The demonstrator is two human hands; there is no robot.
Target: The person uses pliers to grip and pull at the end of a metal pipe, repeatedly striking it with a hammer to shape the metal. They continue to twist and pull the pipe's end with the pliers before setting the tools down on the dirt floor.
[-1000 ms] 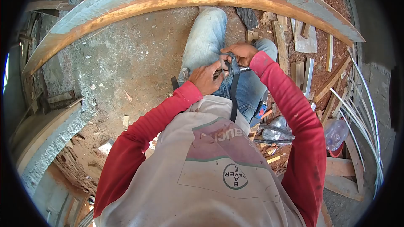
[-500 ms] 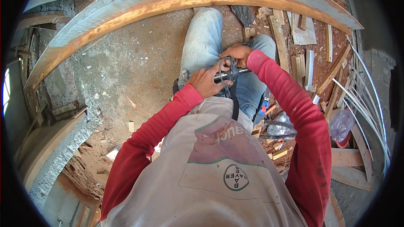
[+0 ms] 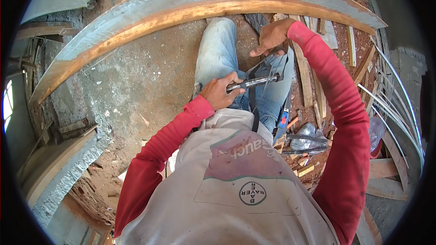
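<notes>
In the head view, the left hand [image 3: 221, 91] was wrapped around a dark metal bar [image 3: 261, 81], thumb and fingers curled together on its near end. The bar slanted across the lap, from the inner edge of the left thigh to above the right thigh, its far end clear of the fingers. The right hand [image 3: 274, 35] was raised over the right knee, apart from the bar, with a dark strip [image 3: 256, 69] stretching between it and the bar. Its index finger pointed inward; whether the other fingers pinched the strip could not be told, since the back of the hand hid them. A black strap [image 3: 253, 103] hung below the bar toward the waist.

The step in hand, as far as could be judged, was working the strip about the bar, left hand as holder, right hand as puller. Such work seemed to call for a firm left grip and an even pull on the strip, kept free of the far end.

Beyond the knees stood a curved board [image 3: 204, 12]; near the floor's right edge lay a clear plastic bottle [image 3: 375, 131].
</notes>
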